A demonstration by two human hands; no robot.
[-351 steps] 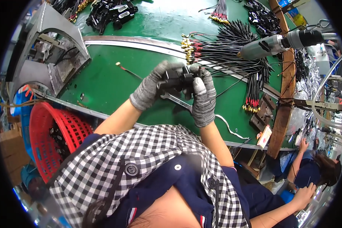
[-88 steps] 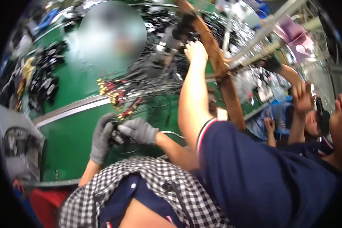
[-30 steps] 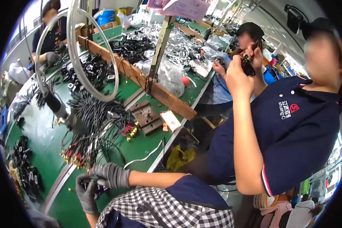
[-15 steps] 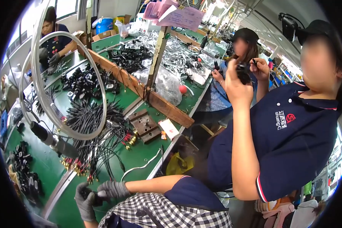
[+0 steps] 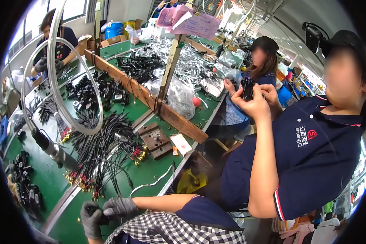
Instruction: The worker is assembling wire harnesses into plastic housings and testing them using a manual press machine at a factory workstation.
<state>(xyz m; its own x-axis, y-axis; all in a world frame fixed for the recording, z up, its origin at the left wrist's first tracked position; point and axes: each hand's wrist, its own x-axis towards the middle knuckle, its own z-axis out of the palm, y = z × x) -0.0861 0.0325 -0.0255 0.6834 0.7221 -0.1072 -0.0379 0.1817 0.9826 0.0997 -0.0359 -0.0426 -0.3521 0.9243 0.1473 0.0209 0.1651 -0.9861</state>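
Grey knitted gloves cover both hands, close together over the near edge of the green bench. My left hand (image 5: 92, 219) is closed around a small black part (image 5: 94, 210), mostly hidden by the fingers. My right hand (image 5: 120, 206) meets it from the right, its fingers pinched together against the left hand; whatever lies in them is hidden. Just beyond the hands lies a large bundle of black cables (image 5: 103, 148) with gold-tipped plugs (image 5: 81, 181). A power screwdriver (image 5: 55, 151) hangs above the bench on the left.
A steel fixture block (image 5: 155, 140) and a white box (image 5: 181, 144) stand beside a wooden rail (image 5: 138, 87). Black housings (image 5: 26, 183) lie in a pile at left. A co-worker (image 5: 288, 142) stands close on the right, holding black parts (image 5: 248, 89); others sit farther off.
My hands stay together, with the right fingers slightly shifted. The hanging screwdriver and its clear hose have swung a little. The co-worker on the right has lowered and joined both hands.
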